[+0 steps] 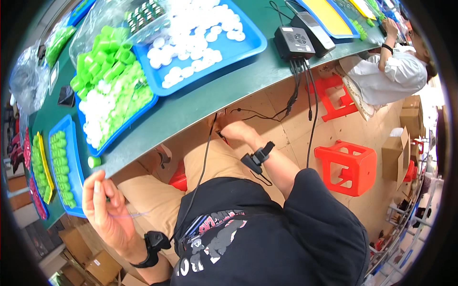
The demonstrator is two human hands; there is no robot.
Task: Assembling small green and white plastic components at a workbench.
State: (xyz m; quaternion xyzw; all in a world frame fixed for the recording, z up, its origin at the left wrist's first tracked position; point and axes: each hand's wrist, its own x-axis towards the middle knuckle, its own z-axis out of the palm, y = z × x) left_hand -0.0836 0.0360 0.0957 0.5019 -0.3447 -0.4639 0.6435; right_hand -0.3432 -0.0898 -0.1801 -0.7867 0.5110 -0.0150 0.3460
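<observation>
Seated view down at a bench (pixel 257 71) running across the top. On it, straight ahead, a large tray (pixel 229 52) holds discs (pixel 172 77). To its left, a second tray (pixel 112 143) holds small pieces (pixel 129 90), with cups (pixel 102 59) heaped at its far end. Farther left, a narrow tray (pixel 73 159) holds rows of parts (pixel 61 162). A loose cylinder (pixel 94 162) sits near the bench's front edge, just beyond the left hand (pixel 109 209). The right hand (pixel 226 126) is near that edge, farther right. Right of the large tray stands a device (pixel 293 42), cables (pixel 296 71) hanging below; two stools (pixel 350 169) stand on the floor (pixel 298 157) at right.
</observation>
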